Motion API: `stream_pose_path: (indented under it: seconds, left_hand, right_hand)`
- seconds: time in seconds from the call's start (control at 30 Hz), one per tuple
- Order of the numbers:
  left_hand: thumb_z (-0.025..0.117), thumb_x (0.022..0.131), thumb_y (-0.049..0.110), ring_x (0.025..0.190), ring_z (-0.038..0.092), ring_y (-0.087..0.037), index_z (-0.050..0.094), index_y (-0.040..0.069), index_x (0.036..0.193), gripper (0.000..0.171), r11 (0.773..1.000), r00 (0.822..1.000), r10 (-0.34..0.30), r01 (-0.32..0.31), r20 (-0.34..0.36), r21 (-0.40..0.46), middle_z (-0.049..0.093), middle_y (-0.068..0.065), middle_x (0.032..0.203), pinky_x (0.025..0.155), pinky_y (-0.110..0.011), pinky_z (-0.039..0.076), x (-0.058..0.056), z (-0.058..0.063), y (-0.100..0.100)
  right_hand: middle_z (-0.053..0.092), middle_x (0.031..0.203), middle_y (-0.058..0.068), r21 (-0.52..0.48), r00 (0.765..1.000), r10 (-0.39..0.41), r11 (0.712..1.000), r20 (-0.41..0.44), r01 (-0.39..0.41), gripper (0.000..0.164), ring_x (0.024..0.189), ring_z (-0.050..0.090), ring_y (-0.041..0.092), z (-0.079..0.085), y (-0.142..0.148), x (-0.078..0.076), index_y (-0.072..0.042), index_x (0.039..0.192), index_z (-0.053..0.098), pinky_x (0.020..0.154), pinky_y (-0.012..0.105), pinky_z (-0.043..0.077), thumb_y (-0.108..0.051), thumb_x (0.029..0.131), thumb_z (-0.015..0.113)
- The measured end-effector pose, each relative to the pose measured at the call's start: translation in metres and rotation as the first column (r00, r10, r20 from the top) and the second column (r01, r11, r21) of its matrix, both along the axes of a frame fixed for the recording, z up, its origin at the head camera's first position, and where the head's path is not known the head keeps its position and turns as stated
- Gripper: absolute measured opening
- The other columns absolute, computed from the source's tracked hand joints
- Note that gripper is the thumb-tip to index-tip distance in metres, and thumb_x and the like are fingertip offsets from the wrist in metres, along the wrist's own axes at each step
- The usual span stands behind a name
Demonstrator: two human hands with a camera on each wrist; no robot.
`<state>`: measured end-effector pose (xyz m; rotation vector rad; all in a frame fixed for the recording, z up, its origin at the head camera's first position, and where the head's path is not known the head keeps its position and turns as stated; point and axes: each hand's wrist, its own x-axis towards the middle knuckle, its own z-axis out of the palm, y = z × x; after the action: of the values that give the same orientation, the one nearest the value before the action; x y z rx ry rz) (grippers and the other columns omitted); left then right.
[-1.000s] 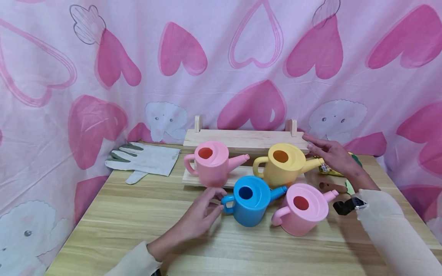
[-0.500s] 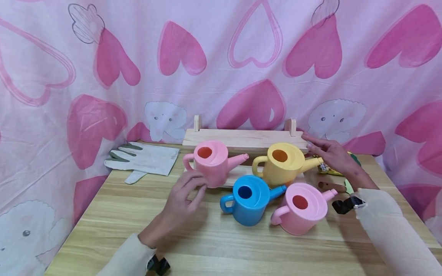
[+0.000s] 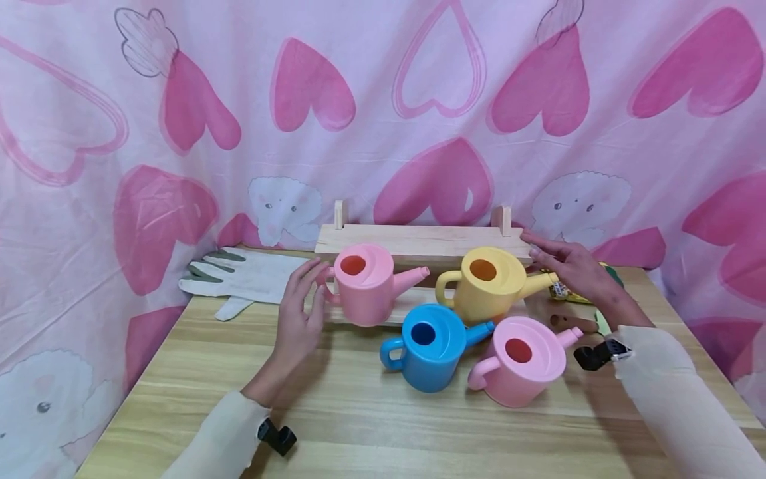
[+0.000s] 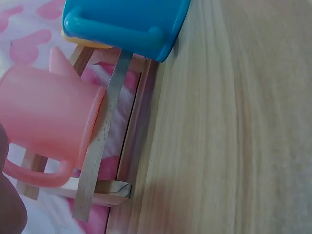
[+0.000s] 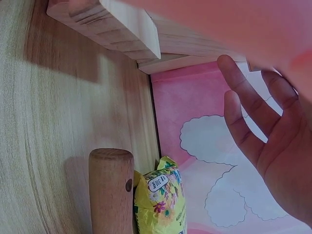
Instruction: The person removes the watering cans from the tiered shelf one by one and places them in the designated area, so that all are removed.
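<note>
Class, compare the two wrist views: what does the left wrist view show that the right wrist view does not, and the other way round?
Only the left: the blue watering can, a strip of the yellow watering can and part of the left hand.

Only the right: a wooden handle, a yellow flowered packet and the right hand.

Both: the wooden rack, tabletop and pink patterned cloth.

The right view's blurred pink shape cannot be identified.

Backdrop (image 3: 383, 146): pink heart-print cloth, lightly creased | Table (image 3: 383, 432): pale wood-grain, set against cloth
</note>
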<state>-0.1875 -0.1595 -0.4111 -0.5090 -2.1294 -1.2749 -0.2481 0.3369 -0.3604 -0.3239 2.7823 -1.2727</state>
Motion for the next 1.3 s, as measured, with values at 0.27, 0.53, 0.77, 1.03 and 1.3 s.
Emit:
stream_pose_path:
  seconds: [0.27,0.53,0.77,1.03,1.3]
  left_hand:
    - [0.051,0.109,0.010,0.118,0.055,-0.025,0.052,0.005,0.145,0.037,0.998,0.984,-0.013,0.001,0.180,0.070,0.056,-0.009,0.134,0.098,-0.049,0.051,-0.008,-0.002,0.001]
    - [0.050,0.108,0.006,0.088,0.060,-0.030,0.060,0.001,0.137,0.030,0.995,0.988,-0.046,0.033,0.146,0.092,0.063,-0.017,0.111,0.068,-0.021,0.046,-0.011,-0.004,-0.001]
    - [0.050,0.108,0.005,0.087,0.059,-0.024,0.060,0.001,0.136,0.030,0.997,0.986,-0.033,0.021,0.166,0.073,0.063,-0.015,0.105,0.063,-0.021,0.048,-0.011,0.000,-0.003]
    - [0.056,0.106,0.004,0.089,0.061,-0.022,0.064,0.001,0.133,0.028,0.996,0.984,0.002,-0.017,0.176,0.084,0.066,-0.009,0.107,0.060,-0.023,0.054,-0.006,0.004,-0.002]
    - [0.060,0.104,0.005,0.091,0.064,-0.021,0.067,0.004,0.130,0.027,0.997,0.984,0.020,-0.034,0.178,0.076,0.067,-0.009,0.101,0.079,-0.026,0.059,0.003,0.012,-0.003]
  right_hand:
    - [0.057,0.144,0.021,0.022,1.000,0.010,1.000,-0.018,-0.010,0.058,0.106,0.071,0.031,-0.002,0.002,-0.001,-0.026,0.160,0.039,0.086,0.021,0.054,-0.047,0.107,0.051]
    - [0.059,0.141,0.021,0.035,1.000,0.008,0.999,-0.017,-0.007,0.058,0.106,0.071,0.031,-0.002,0.001,-0.001,-0.026,0.160,0.038,0.094,0.047,0.056,-0.048,0.107,0.050]
    - [0.059,0.141,0.021,0.032,1.000,0.010,0.999,-0.018,-0.009,0.058,0.105,0.072,0.029,-0.002,0.002,0.000,-0.026,0.160,0.039,0.096,0.053,0.054,-0.048,0.107,0.050]
    - [0.055,0.146,0.021,0.022,1.000,0.003,1.000,-0.019,-0.003,0.058,0.106,0.071,0.031,-0.002,0.002,-0.001,-0.026,0.160,0.040,0.091,0.038,0.058,-0.048,0.107,0.050]
    - [0.055,0.146,0.021,0.019,1.000,-0.001,1.000,-0.016,0.002,0.058,0.107,0.071,0.033,-0.002,0.001,-0.001,-0.026,0.160,0.040,0.090,0.035,0.058,-0.048,0.107,0.050]
